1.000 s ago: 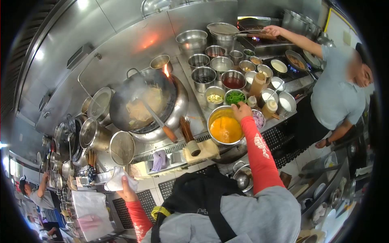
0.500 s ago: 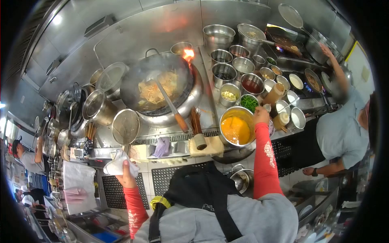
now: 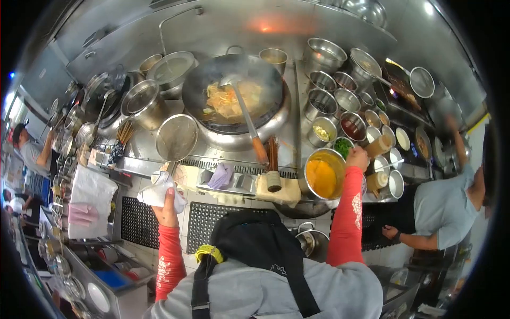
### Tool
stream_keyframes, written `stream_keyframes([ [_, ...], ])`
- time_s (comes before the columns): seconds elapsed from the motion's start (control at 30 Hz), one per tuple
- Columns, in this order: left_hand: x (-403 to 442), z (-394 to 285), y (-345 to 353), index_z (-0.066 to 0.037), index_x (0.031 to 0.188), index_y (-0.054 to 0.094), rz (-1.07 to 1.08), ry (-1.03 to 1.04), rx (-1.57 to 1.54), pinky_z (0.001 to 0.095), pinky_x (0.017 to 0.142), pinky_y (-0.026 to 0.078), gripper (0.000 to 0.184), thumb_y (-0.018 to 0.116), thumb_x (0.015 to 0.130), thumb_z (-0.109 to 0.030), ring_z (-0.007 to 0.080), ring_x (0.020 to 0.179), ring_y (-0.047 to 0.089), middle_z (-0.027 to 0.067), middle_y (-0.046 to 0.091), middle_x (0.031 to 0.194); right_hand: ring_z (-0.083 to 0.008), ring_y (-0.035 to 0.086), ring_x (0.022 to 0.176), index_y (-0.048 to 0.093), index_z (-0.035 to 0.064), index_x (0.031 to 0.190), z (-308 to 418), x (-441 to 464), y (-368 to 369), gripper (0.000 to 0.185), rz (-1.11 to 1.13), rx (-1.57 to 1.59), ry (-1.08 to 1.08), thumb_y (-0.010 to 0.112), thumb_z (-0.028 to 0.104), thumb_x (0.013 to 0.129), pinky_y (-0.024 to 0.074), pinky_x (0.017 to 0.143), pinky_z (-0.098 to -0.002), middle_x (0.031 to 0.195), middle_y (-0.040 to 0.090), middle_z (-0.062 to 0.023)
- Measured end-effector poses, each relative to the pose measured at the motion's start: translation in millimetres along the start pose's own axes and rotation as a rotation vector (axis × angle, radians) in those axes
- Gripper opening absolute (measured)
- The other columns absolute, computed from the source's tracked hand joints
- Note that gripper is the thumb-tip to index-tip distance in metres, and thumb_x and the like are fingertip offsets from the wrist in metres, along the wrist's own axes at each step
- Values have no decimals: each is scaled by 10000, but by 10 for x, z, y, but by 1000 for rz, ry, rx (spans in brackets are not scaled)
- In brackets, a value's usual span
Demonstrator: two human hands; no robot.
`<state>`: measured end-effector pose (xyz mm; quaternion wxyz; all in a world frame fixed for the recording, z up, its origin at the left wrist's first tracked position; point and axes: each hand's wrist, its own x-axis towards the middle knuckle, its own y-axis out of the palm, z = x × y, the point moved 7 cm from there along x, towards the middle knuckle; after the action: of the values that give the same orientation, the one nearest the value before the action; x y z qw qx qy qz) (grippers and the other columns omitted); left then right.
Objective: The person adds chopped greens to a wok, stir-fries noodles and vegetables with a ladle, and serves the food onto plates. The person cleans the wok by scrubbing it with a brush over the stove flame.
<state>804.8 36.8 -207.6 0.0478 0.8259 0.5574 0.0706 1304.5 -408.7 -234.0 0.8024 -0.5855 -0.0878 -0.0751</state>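
My left hand (image 3: 167, 208) holds a folded white cloth (image 3: 158, 192) below a round strainer (image 3: 177, 138). My right hand (image 3: 357, 158) is closed at the upper right rim of a metal pot with orange-yellow liquid (image 3: 323, 175), next to the pot of chopped greens (image 3: 343, 147); what its fingers grip is too small to tell. Left of it, a steaming wok (image 3: 232, 95) holds noodle-like food. A ladle with a wooden handle (image 3: 258, 150) rests in the wok, untouched.
Metal pots (image 3: 321, 102) and squeeze bottles (image 3: 379, 144) crowd the right counter. A bamboo brush (image 3: 273, 181) and a purple cloth (image 3: 220, 175) lie along the front edge. A co-worker (image 3: 445, 207) stands at the right; others are at far left.
The view has swung, shifting the wok and pots rightward in the picture. The flame beside the wok no longer shows. The co-worker's raised arm has moved away from the strainer over the back burner.
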Motion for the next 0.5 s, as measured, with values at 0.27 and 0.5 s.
stream_keyframes([
  [0.27,175,-57,-88,36,1203,520,73,-46,-87,339,622,548,388,619,892,-175,229,723,640,141,632,942,-361,590,1052,640,2,1112,1681,-640,-308,420,227,627,-432,645,344,869,465,917,-420,1088,641,-204],
  [0.5,376,-49,308,2,1320,424,317,-142,-252,356,615,564,595,660,843,-263,262,783,658,189,628,1040,-412,496,1213,351,30,1441,3270,-1461,241,739,540,269,-723,648,323,831,415,1012,-430,1293,506,-298],
])
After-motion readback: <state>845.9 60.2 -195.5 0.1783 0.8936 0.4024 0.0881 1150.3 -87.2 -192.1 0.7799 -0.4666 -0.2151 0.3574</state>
